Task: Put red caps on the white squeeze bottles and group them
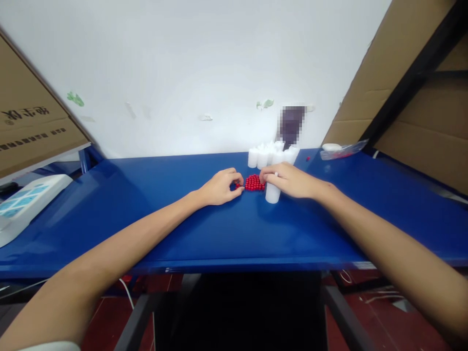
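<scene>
A cluster of small red balls [253,183] lies packed together on the blue tabletop [219,234]. At its left side, my left hand [222,187] rests with thumb and fingers curved and a gap between them; a few red balls show in that gap. My right hand [287,179] is closed around a small white cylindrical bottle [272,193], just right of the cluster. The bottle stands roughly upright, its upper part partly covered by my fingers. Behind my right hand is a group of similar white bottles [262,158].
A dark pixelated object [291,124] rises behind the bottles, by the white wall. One loose red ball [308,158] and a clear plastic bag [343,151] lie at the back right. On the left are a white power strip [36,202] and a cardboard box [32,107].
</scene>
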Tool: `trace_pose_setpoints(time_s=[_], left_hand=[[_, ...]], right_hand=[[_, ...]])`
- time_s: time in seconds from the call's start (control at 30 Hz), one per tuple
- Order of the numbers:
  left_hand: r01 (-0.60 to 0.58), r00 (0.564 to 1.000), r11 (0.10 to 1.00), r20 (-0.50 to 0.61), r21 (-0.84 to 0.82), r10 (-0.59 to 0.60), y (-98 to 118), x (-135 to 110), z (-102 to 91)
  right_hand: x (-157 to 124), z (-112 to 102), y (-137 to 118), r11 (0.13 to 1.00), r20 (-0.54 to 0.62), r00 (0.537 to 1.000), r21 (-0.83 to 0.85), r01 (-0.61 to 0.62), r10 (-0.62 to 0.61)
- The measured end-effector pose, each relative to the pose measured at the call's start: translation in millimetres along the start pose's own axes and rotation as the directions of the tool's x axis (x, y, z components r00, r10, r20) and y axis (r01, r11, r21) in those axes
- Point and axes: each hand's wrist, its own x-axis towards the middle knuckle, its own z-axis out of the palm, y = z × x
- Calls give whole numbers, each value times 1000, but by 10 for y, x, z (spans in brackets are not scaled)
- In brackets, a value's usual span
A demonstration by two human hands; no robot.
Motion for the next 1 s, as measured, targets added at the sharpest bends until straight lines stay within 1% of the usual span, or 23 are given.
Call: trace_pose_setpoints(time_s=[0.1,0.2,0.33,0.5,0.67,0.73,0.77,0.83,0.93,1.0], left_hand=[[-20,997,1000,76,5,20,-23,-22,-86],[-7,995,1000,101,-5,7,-74,-59,-148],[2,997,1000,83,-21,0,-129,-92,-148],[2,997,1000,81,3,-2,-141,-84,-139],[97,994,986,54,-135,-91,-175,-63,-158],[107,994,982,22,-153,-104,-181,-72,-155],[100,995,984,11,-148,-99,-177,-82,-152],[47,999,993,13,-109,-46,-159,-110,-144],[-57,996,998,66,-20,58,-117,-151,-142],[-72,994,997,77,12,71,-97,-167,-149]], right_hand=[[-1,1,4,1000,0,1000,-1,9,-9],[-2,0,3,1000,-3,1000,10,14,-14],[4,3,12,1000,1,1000,16,0,0],[18,16,54,999,-10,1000,32,15,-15],[18,11,49,999,1,1000,37,13,-13],[16,6,39,999,8,1000,30,11,-11],[15,5,35,1000,8,1000,25,11,-12],[12,4,26,1000,7,1000,21,16,-17],[7,5,11,1000,8,1000,17,17,-17],[2,5,0,1000,9,1000,12,12,-12]])
